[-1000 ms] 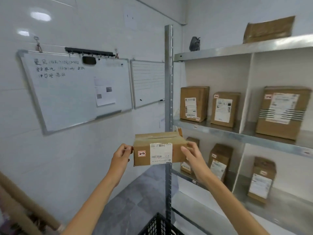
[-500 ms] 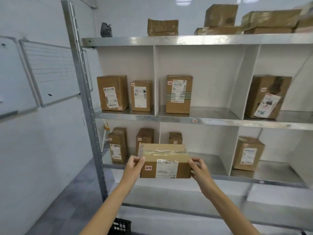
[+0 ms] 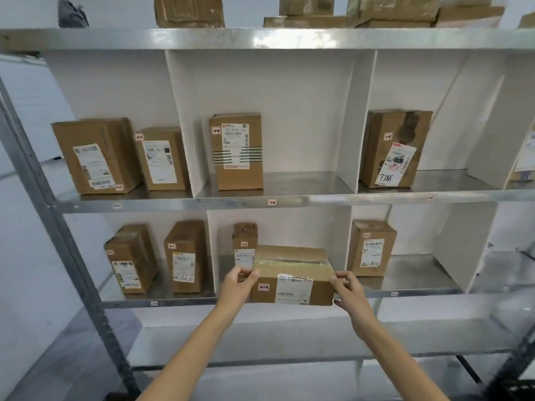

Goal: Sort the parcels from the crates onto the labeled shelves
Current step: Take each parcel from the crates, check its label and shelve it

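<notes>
A flat brown cardboard parcel (image 3: 292, 274) with a white shipping label and a small "2-2" sticker sits at the front edge of the middle compartment of the lower shelf (image 3: 188, 299). My left hand (image 3: 238, 280) grips its left end and my right hand (image 3: 348, 287) grips its right end. Behind its left corner stands a small upright parcel (image 3: 244, 241) also tagged 2-2. White dividers (image 3: 338, 227) separate the compartments, and small labels mark the shelf edges.
Two parcels (image 3: 157, 259) stand in the lower left compartment, one parcel (image 3: 372, 247) in the lower right. The upper shelf (image 3: 272, 201) holds several boxes, and more lie on top of the rack. A grey steel upright (image 3: 58, 227) runs down the left. A black crate corner (image 3: 518, 389) shows at bottom right.
I turned from the whiteboard wall to face the rack and came closer. The parcel in both hands moved forward to the edge of the lower middle compartment.
</notes>
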`<state>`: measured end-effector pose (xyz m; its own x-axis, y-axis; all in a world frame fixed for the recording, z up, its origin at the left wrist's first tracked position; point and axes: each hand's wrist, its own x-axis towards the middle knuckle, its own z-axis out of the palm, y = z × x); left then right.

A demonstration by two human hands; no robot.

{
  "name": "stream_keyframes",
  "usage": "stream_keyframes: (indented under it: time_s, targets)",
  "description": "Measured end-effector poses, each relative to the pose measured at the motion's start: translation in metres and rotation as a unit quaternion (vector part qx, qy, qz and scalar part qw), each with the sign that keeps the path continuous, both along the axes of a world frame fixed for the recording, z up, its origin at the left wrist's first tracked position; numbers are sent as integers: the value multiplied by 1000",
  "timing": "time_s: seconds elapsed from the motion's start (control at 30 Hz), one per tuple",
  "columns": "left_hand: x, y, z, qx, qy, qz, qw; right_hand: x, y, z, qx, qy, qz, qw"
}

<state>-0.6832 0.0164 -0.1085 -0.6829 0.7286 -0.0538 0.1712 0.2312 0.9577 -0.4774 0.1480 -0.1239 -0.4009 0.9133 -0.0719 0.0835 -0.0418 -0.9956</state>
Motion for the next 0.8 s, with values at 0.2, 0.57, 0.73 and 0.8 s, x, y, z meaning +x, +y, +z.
stream_keyframes:
  time_s: [0.2,0.57,0.73,0.8]
  targets:
    - [-2,78,-10,-44,-20,14,999,-2,82,-13,-4,-20,-3,1000]
    - [-23,147,-62,-95,-46,86,991,-38,156,-56,-66,-57,-1,996]
    - [-43,173,-85,-106,-83,82,988,-58,185,-72,-71,-74,-2,995]
    - [-49,184,-92,-110,-99,84,985,-65,196,-82,-78,-84,-2,993]
